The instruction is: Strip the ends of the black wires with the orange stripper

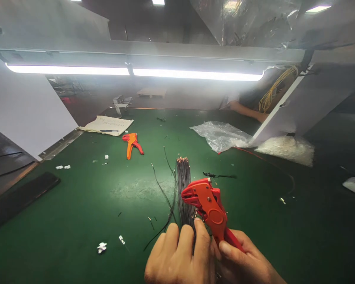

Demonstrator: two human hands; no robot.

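Left hand [179, 256] lies knuckles up over the near part of a bundle of black wires [184, 185], fingers curled; whether they grip the wires or only rest on them, the view cannot tell. Just to its right, the right hand [248, 258] is closed around the handles of a red wire stripper [215, 217], whose head tilts up and leftward over the bundle's right edge. Copper ends [182, 159] show at the bundle's tip, beyond both hands. A few loose wires [159, 185] lie between the bundle and the area ahead and left of the left hand. Farther that way on the green table [85, 205] are an orange-and-red tool [132, 145] and paper [109, 123] with a pen [109, 130] on it. A crumpled white scrap [101, 247] sits left of the left hand. Well beyond the right hand lie a clear plastic bag [221, 134] and, farther right, a bag of white pieces [286, 149]; a person's arm [247, 111] shows behind them.
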